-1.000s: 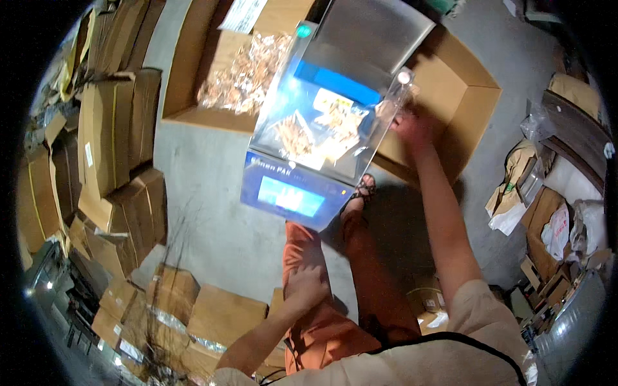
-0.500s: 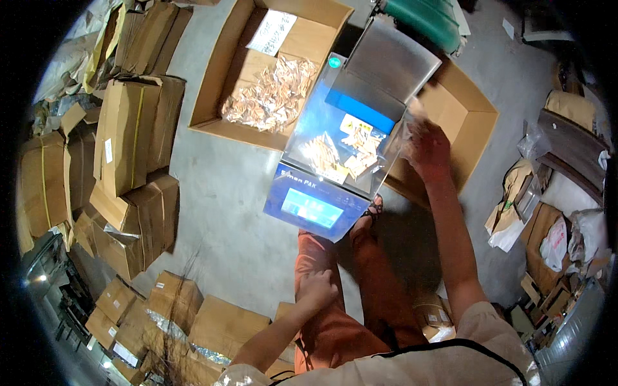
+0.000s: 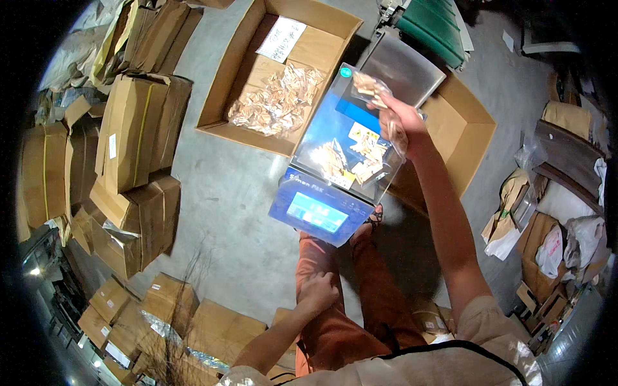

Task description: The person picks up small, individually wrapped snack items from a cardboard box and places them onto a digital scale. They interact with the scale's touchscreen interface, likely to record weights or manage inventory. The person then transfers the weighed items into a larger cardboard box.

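Over the far part of the blue machine [image 3: 283, 206] with a lit screen, my right hand [image 3: 405, 125] grips a clear plastic bag of small wooden pieces [image 3: 368, 87]. More clear plastic with tan contents bulges below the palm; I cannot tell if it is a second bag. On the machine's top, under what looks like a clear cover, lie several small wooden pieces [image 3: 331, 161] beside yellow labels. My left hand [image 3: 320, 291] rests closed on my left thigh, with nothing visible in it.
An open cardboard box [image 3: 222, 130] left of the machine holds a heap of small clear bags. Another open box [image 3: 473, 122] stands to its right. A green conveyor belt [image 3: 432, 29] lies beyond. Stacked cartons [image 3: 125, 135] line the left side; plastic bags [image 3: 573, 225] lie far right.
My right hand has moved left and up from the machine's right edge to over its far part, bringing the bag into plain view. My left hand has stayed on the thigh.
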`<move>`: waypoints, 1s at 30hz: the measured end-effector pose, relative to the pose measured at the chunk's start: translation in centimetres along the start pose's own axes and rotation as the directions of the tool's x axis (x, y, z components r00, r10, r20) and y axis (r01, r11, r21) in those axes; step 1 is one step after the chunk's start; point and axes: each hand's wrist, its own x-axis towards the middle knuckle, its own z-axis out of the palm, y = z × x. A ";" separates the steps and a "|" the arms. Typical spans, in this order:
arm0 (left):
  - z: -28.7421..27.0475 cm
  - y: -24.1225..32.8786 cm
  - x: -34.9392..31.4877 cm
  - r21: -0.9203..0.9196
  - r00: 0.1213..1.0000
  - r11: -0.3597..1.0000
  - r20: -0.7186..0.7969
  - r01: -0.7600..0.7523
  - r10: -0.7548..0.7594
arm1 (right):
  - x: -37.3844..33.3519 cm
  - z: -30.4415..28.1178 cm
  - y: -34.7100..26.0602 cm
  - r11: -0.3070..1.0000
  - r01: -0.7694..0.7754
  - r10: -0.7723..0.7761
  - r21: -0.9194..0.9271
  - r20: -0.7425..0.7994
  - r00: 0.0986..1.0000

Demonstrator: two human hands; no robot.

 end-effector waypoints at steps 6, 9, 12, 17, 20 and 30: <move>1.1 -0.6 0.1 -0.022 0.996 1.000 -0.092 0.007 -0.009 | -2.9 -6.8 5.2 0.993 -0.102 0.105 -0.059 0.044 0.994; -0.3 0.0 0.0 0.022 0.996 0.998 0.066 0.053 -0.054 | -3.6 -11.5 6.7 0.996 0.033 -0.022 0.080 -0.132 0.991; -1.2 0.6 -0.6 -0.026 0.997 0.997 0.025 0.076 -0.075 | -2.6 -15.0 9.1 0.992 0.096 -0.060 0.082 -0.357 0.932; -0.4 -0.3 -1.0 -0.079 0.998 0.995 -0.026 0.059 -0.061 | -0.3 -21.9 16.5 0.959 -0.216 0.268 0.183 -0.341 0.901; 0.0 0.1 0.2 -0.068 0.998 0.998 -0.061 -0.019 0.015 | -0.1 -26.3 18.4 0.960 -0.240 0.275 0.147 -0.310 0.910; -0.8 1.2 0.0 -0.041 0.995 0.996 0.061 0.080 -0.078 | -1.8 -18.2 18.9 0.982 -0.110 0.158 0.156 -0.342 0.926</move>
